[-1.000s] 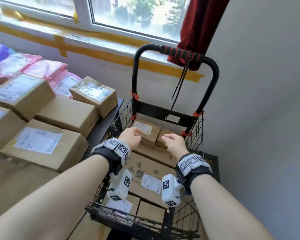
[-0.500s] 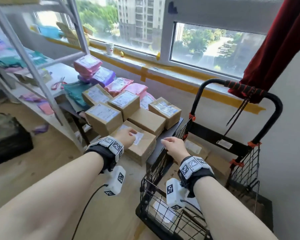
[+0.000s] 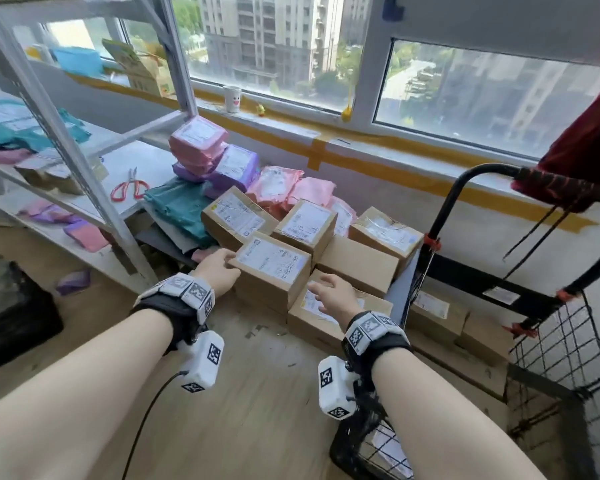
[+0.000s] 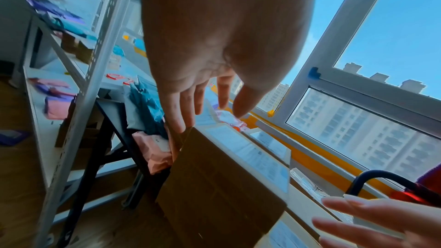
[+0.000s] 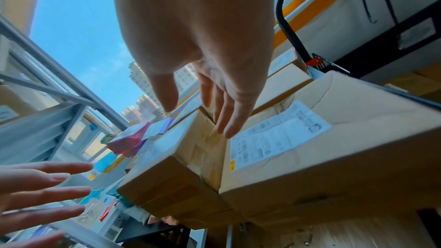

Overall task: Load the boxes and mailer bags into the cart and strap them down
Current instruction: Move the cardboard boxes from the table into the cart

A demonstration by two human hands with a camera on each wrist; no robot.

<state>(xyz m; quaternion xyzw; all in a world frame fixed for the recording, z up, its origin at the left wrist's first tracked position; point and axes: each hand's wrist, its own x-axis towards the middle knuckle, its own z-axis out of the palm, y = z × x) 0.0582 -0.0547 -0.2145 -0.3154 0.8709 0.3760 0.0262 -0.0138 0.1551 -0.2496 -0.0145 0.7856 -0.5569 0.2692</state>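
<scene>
Nearest, the left hand (image 3: 219,271) reaches forward with its fingers (image 4: 177,112) straight and spread, their tips at the left edge of a labelled box (image 3: 272,268); whether they actually touch the cardboard cannot be told, and nothing is grasped. Just to the right of that hand, the right hand (image 3: 333,296) hangs with relaxed, straight fingers (image 5: 229,120) over a lower box (image 3: 323,317), beside the first box's right side and gripping nothing. Beyond both hands more boxes (image 3: 357,265) are packed close together on a dark table (image 3: 400,296), and past them lie pink mailer bags (image 3: 281,188) and purple ones (image 3: 232,168), piled against the wall under the window (image 3: 465,95). Right of the right hand stands the wire cart (image 3: 555,344) with its black handle (image 3: 471,178), and a few boxes (image 3: 437,310) already sit low in its basket. Far off to the left of the left hand, red scissors (image 3: 129,188) lie on a metal shelf (image 3: 84,174).
</scene>
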